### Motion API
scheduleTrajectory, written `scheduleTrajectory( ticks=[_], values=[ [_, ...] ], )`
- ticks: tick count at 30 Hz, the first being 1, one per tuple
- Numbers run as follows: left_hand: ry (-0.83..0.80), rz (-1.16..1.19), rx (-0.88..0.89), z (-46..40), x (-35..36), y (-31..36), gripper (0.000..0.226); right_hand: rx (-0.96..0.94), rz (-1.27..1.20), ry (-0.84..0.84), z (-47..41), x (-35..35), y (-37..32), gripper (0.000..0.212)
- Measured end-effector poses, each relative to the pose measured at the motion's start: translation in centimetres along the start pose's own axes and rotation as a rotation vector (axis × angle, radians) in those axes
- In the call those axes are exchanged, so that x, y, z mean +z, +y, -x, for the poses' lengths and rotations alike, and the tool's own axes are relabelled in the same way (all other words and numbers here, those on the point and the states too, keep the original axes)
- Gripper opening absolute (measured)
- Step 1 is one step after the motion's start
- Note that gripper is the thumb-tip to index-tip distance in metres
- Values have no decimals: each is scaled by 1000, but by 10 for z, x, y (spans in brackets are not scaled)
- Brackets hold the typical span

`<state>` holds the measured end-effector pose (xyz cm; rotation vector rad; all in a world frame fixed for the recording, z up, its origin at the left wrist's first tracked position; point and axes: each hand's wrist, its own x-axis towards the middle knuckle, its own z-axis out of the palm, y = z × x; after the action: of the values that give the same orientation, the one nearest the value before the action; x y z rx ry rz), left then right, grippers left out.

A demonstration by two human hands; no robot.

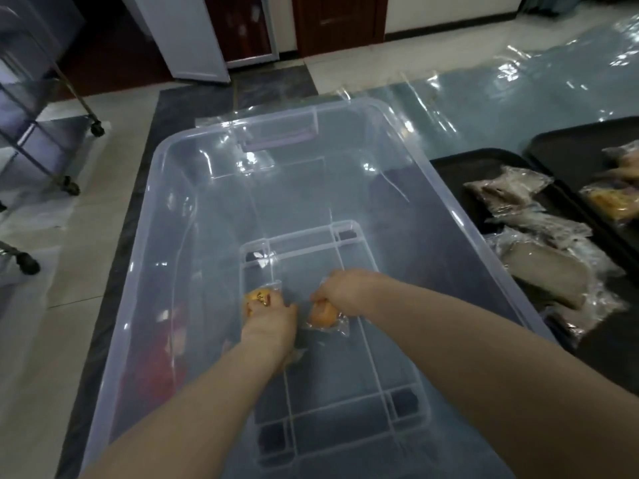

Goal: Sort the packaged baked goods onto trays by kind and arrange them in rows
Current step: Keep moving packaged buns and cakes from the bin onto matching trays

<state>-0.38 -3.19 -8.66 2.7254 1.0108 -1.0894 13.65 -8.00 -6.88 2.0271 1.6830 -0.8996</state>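
Observation:
Both my arms reach down into a large clear plastic bin (166,174) on the floor. My left hand (271,324) grips a small yellow-orange bun in a clear wrapper (256,297) at the bin's bottom. My right hand (342,293) grips a second orange wrapped bun (323,314) just to the right of the first. A black tray (460,167) to the right of the bin carries several grey-brown wrapped baked goods (546,271). A second black tray (567,146) farther right holds yellow wrapped goods (612,200).
A metal wheeled rack (38,133) stands at the left on the tiled floor. Clear plastic sheeting (518,84) covers the floor behind the bin and trays. A white cabinet door (186,36) and dark wooden doors are at the back.

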Motion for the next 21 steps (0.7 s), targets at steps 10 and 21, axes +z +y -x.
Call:
scheduleTrajectory(
  ticks=[10,21],
  values=[
    [501,278,186,39,-99,-32,22,-2,-165,242,61,-49,8,44],
    [910,843,613,137,-128,-43,42,2,-491,1043,206,-38,9,81]
  ],
)
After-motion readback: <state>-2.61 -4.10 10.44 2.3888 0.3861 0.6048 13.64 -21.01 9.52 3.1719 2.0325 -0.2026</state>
